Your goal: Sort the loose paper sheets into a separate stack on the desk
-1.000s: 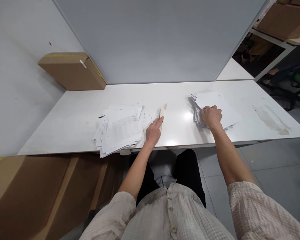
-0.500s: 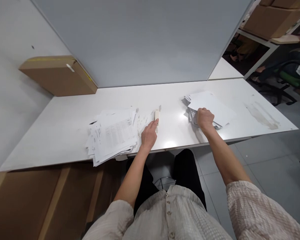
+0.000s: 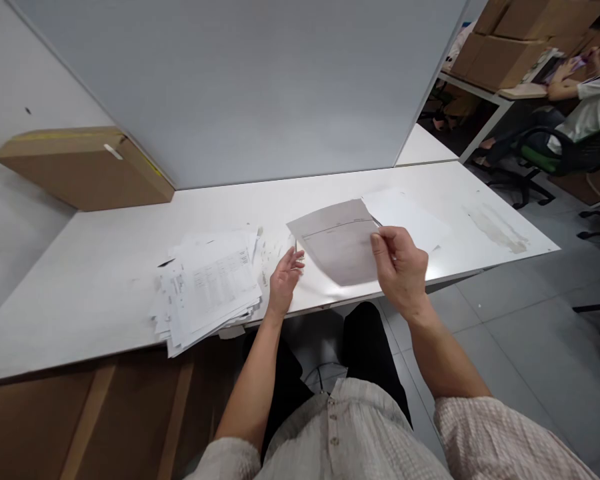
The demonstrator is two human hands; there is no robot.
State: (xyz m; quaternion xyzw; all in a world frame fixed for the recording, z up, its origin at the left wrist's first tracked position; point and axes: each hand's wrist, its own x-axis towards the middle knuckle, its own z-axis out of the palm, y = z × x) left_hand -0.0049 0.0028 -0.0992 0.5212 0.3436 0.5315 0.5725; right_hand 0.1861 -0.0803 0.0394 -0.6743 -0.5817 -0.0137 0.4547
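My right hand (image 3: 403, 270) pinches the right edge of a sheet of paper (image 3: 337, 243) between thumb and fingers. The sheet is raised above the table and bowed, with faint print and a line across its upper part. Just left of the sheet, my left hand (image 3: 284, 283) is palm up with loosely curled, parted fingers; I make out nothing in it. A messy stack of printed papers (image 3: 220, 280) lies to its left. Behind my right hand, more white papers (image 3: 413, 217) lie on the table, partly covered by the raised sheet.
The white table (image 3: 105, 287) has a smudged patch near its right end. A cardboard box (image 3: 90, 170) leans at the back left, beside a tall grey panel (image 3: 240, 87). Cardboard is below the table at left. A seated person (image 3: 587, 100) and stacked boxes are at right.
My right hand has lifted a sheet from the right-hand papers and brought it left. My left hand has turned palm up, off the small beige block, which is out of sight now.
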